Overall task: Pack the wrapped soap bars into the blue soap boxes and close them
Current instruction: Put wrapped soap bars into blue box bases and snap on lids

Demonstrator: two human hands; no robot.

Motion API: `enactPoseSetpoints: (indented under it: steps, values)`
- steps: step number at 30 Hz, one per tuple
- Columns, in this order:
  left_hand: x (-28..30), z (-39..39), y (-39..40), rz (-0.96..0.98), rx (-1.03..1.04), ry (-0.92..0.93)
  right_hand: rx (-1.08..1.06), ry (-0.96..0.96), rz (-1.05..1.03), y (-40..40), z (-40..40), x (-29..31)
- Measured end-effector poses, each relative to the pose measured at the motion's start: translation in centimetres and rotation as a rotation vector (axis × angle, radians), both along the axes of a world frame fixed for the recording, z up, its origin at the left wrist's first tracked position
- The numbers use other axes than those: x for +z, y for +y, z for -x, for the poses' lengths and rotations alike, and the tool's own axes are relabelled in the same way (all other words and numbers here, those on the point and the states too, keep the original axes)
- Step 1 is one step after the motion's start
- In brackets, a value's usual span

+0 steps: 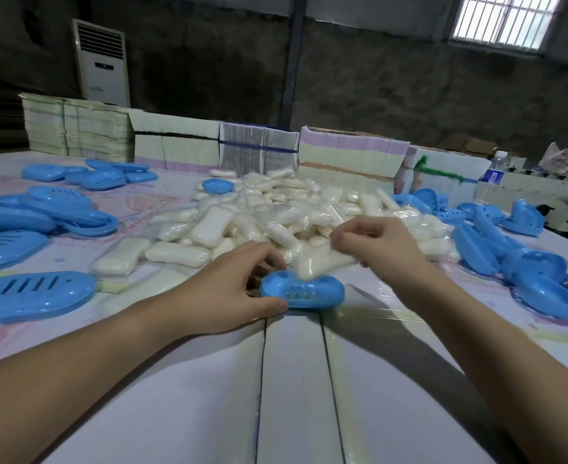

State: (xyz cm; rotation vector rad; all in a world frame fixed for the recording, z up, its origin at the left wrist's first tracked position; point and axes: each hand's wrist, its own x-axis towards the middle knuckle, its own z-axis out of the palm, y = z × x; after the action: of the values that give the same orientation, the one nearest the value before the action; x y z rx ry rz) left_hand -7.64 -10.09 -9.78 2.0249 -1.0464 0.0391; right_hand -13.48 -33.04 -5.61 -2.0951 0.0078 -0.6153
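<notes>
Here, step: a wrapped soap bar goes into an open box half at the bench's centre.
Left hand [242,286]: thumb and fingers curled round the blue soap box [302,292], steadying it so it cannot slide.
Right hand [383,242]: pinches the wrapped soap bar [316,261], tilted, its lower end touching the box rim.
Soap pile [276,216]: at 12 o'clock, just beyond the hands, within easy reach.
Loose box halves [523,272]: heaped at 3 o'clock for picking.
Slotted blue boxes [31,296]: laid out at 9 o'clock.
Bench [292,380]: bare white boards at 6 o'clock.
</notes>
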Motion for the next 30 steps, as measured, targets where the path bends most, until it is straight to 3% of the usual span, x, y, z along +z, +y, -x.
enactPoseSetpoints:
  steps: [4,9,16,30]
  values:
    - [0.0,0.0,0.1,0.02,0.01,0.047,0.059,0.057,0.224,2.3,-0.4,-2.4]
    - [0.1,0.1,-0.1,-0.005,0.029,0.017,0.11,0.096,0.28,1.4,-0.6,-2.3]
    - [-0.2,-0.2,-0.2,-0.028,0.032,0.003,0.246,0.334,0.276,-2.4,0.9,0.5]
    - [-0.9,-0.7,-0.2,-0.04,0.059,0.009,0.225,0.231,0.312,-1.2,0.3,-0.7]
